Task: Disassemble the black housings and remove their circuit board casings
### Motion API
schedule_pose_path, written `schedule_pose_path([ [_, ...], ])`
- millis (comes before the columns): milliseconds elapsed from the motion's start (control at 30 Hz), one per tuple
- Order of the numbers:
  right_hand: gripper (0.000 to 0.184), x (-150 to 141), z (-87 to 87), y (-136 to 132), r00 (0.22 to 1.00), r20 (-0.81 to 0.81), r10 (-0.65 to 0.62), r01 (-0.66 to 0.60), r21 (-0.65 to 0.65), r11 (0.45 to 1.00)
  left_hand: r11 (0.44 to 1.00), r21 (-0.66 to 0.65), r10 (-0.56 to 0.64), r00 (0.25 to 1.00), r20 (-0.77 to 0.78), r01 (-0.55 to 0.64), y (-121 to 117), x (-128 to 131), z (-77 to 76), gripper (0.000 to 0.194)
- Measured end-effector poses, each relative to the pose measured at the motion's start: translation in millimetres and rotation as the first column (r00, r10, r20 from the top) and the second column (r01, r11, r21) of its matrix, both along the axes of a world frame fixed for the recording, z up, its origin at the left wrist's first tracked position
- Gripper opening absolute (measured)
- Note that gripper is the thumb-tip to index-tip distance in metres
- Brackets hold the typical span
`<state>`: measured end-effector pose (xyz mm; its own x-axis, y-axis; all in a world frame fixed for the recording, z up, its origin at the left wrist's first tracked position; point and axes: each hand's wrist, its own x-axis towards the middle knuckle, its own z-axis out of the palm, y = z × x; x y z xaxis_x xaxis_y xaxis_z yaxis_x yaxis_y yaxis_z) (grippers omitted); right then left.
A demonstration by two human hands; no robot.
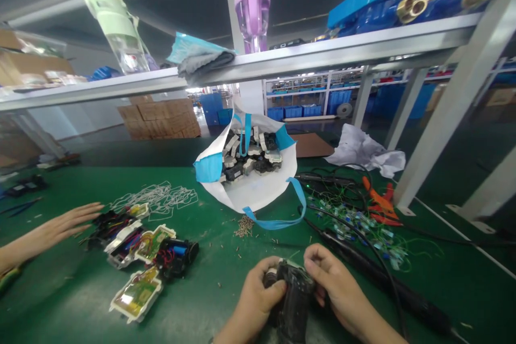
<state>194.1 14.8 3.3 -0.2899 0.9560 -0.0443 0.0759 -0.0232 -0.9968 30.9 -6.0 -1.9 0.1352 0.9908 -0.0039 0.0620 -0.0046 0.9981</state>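
My left hand is wrapped round a black plastic housing close to the table's front edge, thumb across its front. At the housing's upper right corner, the bent fingers of my right hand close on its edge. A thin green wire end shows by the top, where a greenish part sits in the opening. What lies between my right fingertips is partly hidden. A small heap of screws lies just beyond my hands. Left of them are opened housings with circuit boards and a black part with blue cylinders.
A white bag with blue handles holds many housings. Another person's hand reaches in from the left, near white looped pieces. Small wired parts, a black power screwdriver, orange clamps and a metal shelf surround the workspace.
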Motion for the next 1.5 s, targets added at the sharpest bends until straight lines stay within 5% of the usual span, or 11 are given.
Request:
schedule_pose_path([
  [267, 0.024, 11.7, 9.7, 2.2, 0.924, 0.339, -0.176, 0.091, 0.253, 0.963, 0.997, 0.054, -0.052, 0.998, -0.028, 0.053, -1.7, -2.4, -3.3, 0.034],
  [533, 0.025, -0.4, 6.9, 0.0, 0.842, 0.417, -0.343, 0.172, 0.395, 0.903, 0.999, 0.032, -0.036, 0.999, -0.016, 0.036, 0.9, -3.3, -2.4, 0.033],
  [767, 0.024, -1.2, 20.3, -5.7, 0.907, 0.378, -0.186, 0.027, 0.389, 0.921, 0.993, 0.043, -0.117, 0.990, 0.082, 0.113, 1.2, -6.4, -3.9, 0.029],
  [900, 0.021, -2.5, 17.6, -6.3, 0.866, 0.409, -0.290, 0.050, 0.505, 0.862, 0.986, 0.033, -0.167, 0.974, 0.156, 0.163, -1.1, -5.8, -4.6, 0.032],
  [1067, 0.025, 11.4, 3.6, 12.8, 0.760, 0.391, -0.519, 0.228, 0.588, 0.776, 0.983, 0.069, -0.176, 0.984, 0.038, 0.173, -2.8, -10.0, -3.8, 0.032],
  [1233, 0.025, 26.1, 16.3, 10.8, 0.696, 0.340, -0.632, 0.250, 0.710, 0.658, 0.985, 0.046, -0.170, 0.983, 0.072, 0.167, 0.9, -11.5, -3.2, 0.035],
  [1333, 0.027, 46.6, 36.0, 4.7, 0.541, 0.261, -0.800, 0.283, 0.839, 0.465, 0.986, 0.001, -0.162, 0.975, 0.152, 0.164, 0.1, -12.6, -5.0, 0.034],
  [1433, 0.028, 82.5, 53.5, 5.3, 0.204, 0.176, -0.963, 0.406, 0.880, 0.247, 0.986, -0.086, -0.114, 0.960, 0.257, 0.140, -3.7, -13.1, -4.5, 0.035],
  [1500, 0.031, 107.5, 57.1, 10.7, 0.078, 0.242, -0.967, 0.498, 0.831, 0.248, 0.980, -0.167, -0.043, 0.933, 0.357, 0.109, -5.1, -11.4, -1.3, 0.033],
])
